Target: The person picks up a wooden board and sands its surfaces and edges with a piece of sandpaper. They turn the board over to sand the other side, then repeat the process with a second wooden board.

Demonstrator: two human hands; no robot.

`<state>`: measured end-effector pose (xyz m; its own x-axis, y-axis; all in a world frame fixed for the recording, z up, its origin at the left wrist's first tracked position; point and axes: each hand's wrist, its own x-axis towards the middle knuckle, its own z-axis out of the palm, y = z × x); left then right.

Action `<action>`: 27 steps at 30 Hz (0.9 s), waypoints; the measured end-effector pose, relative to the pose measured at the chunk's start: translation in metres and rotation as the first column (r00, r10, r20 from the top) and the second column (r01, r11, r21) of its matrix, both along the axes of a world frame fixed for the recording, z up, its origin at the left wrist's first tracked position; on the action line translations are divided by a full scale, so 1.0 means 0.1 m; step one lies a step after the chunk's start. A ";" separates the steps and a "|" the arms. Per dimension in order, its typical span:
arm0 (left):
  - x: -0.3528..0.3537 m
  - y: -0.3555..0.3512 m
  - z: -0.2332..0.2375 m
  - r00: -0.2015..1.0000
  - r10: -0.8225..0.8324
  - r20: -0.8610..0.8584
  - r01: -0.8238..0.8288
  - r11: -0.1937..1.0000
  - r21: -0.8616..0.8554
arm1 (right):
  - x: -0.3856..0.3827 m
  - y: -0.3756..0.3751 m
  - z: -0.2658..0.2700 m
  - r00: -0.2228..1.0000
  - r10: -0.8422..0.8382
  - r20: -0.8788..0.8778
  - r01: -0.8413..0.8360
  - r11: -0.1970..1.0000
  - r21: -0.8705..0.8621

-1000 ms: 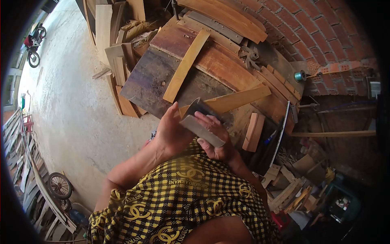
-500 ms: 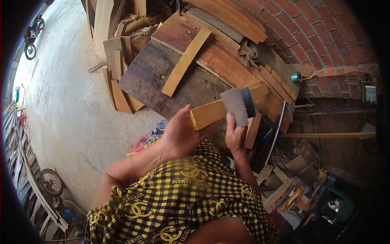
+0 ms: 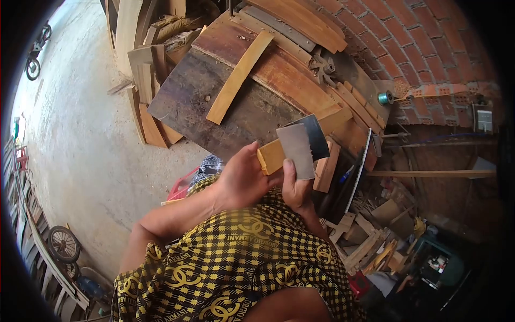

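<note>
A short yellowish wooden strip (image 3: 270, 156) lies across my left hand (image 3: 242, 176), its near end against the thumb and the fingers curled underneath. My right hand (image 3: 296, 189) grips a folded sheet of sandpaper (image 3: 296, 152) wrapped over the strip, thumb on its grey-brown face. A dark flap of the sheet sticks out on the right. The sandpaper covers the strip's middle, and how far the strip runs beyond it is hard to make out. Beyond my hands, a longer, slightly curved wooden strip (image 3: 238, 78) lies across the workbench (image 3: 179, 102).
Boards (image 3: 140, 64) lean at the bench's left side. A bladed metal cutter head (image 3: 323, 67), a spool of teal thread (image 3: 385, 97) and a saw (image 3: 358, 177) are on the right. A brick wall (image 3: 407, 48) stands behind; wood scraps (image 3: 370, 249) lie below right.
My right hand has drawn the sandpaper along the strip toward my left hand, down and left. The sheet's dark flap shows more. My left hand stays nearly in place.
</note>
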<state>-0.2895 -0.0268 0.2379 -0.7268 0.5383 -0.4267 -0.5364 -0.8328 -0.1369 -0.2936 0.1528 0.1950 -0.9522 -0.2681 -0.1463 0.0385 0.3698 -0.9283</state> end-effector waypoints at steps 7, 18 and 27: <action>-0.02 0.02 0.07 1.000 -0.012 -0.011 0.012 1.000 -0.021 | -0.04 -0.10 0.19 0.996 -0.031 -0.081 0.026 0.997 -0.070; -0.08 -0.01 -0.15 0.999 -0.051 -0.016 0.039 0.894 -0.447 | -0.77 0.32 -0.26 0.899 -0.349 -0.266 0.363 0.932 0.006; -0.03 -0.63 -0.14 0.998 -0.038 0.047 0.057 0.841 -0.538 | -1.26 0.84 -0.92 0.895 -0.420 -0.151 0.441 0.885 0.151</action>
<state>-0.2929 -0.0901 0.2237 -0.6863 0.2497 -0.6831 -0.5805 -0.7540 0.3075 -0.4194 0.2372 0.1029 -0.9805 0.1926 -0.0392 0.1321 0.4979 -0.8571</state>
